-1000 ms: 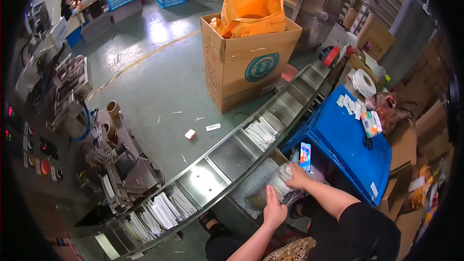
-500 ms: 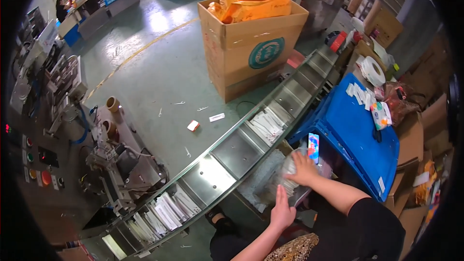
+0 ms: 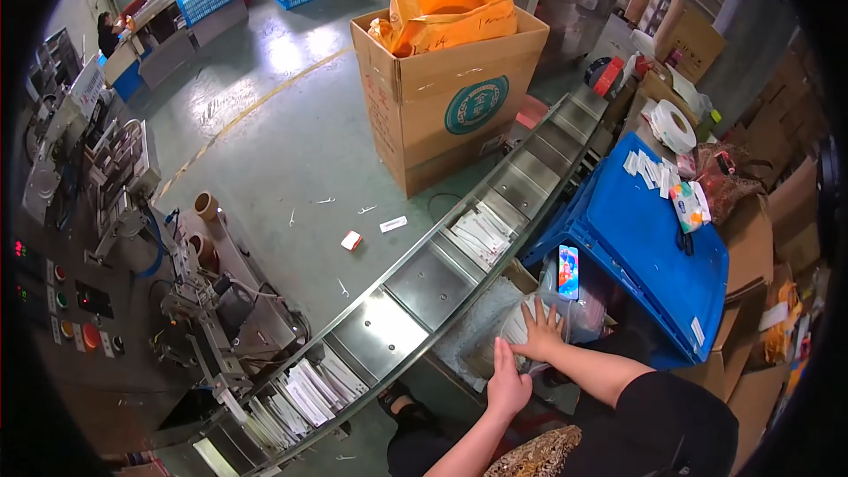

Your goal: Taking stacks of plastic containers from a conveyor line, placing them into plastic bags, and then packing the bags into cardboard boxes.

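My right hand (image 3: 541,334) lies with spread fingers on a heap of white slips or packets in clear wrap (image 3: 515,329). These are in a box (image 3: 477,336) lined with pale plastic, beside the conveyor. Just left of it, my left hand (image 3: 509,382) has its fingers stretched out along the near edge of the heap, and I see nothing in it. The metal conveyor (image 3: 430,283) runs diagonally past the box, split into trays. Bundles of thin white packets stand in one tray (image 3: 481,235) and in others lower down (image 3: 309,389).
A lit phone (image 3: 568,272) stands beyond my right hand. A blue lid or crate (image 3: 654,247) carries loose packets and a tissue pack (image 3: 690,206). Across the conveyor stands a tall carton (image 3: 450,97) with an orange bag. Machinery (image 3: 212,336) lines the left; two people work far off.
My right hand has moved down and left, closer to my left hand, and now rests on the white heap. The view has shifted slightly.
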Motion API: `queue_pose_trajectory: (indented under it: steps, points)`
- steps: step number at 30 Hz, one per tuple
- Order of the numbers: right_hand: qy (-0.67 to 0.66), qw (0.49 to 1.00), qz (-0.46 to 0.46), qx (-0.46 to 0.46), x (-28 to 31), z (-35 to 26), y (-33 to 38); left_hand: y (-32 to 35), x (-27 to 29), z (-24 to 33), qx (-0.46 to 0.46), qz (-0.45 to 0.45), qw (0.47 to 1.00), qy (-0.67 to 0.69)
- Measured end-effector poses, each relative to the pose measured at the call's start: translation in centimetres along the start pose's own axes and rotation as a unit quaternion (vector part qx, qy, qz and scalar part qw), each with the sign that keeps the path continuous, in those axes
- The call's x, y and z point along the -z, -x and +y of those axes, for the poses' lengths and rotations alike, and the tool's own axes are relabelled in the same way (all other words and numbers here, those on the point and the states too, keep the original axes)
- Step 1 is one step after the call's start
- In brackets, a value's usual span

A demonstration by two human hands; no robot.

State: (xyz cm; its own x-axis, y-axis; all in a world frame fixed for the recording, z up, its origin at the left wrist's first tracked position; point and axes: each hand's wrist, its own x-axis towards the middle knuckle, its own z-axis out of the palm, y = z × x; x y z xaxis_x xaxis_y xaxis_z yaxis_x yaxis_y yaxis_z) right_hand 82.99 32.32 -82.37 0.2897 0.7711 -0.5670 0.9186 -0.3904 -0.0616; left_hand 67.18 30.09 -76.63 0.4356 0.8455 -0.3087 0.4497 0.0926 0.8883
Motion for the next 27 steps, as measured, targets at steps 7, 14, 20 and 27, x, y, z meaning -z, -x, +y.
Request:
queue_pose_trajectory:
  steps: [7, 14, 20, 27]
  points:
    - [-0.217, 0.926, 0.192, 0.243, 7.6, 4.5, 1.9, 0.6, 1.2, 0.8, -0.002, -0.037, 0.999, -0.024]
    - [-0.78, 0.548, 0.032, -0.299, -1.0, 7.3, 4.9, -1.6, 2.3, -1.5, -0.029, 0.046, 0.995, -0.084]
    - [-0.891, 0.423, -0.003, -0.166, -11.1, 5.7, -0.5, -7.0, 1.8, -3.3, 0.144, -0.023, 0.925, 0.351]
    - [-0.962, 0.218, -0.112, -0.117, -6.4, 2.9, -0.7, -18.5, -0.4, -7.5, 0.321, -0.19, 0.844, 0.385]
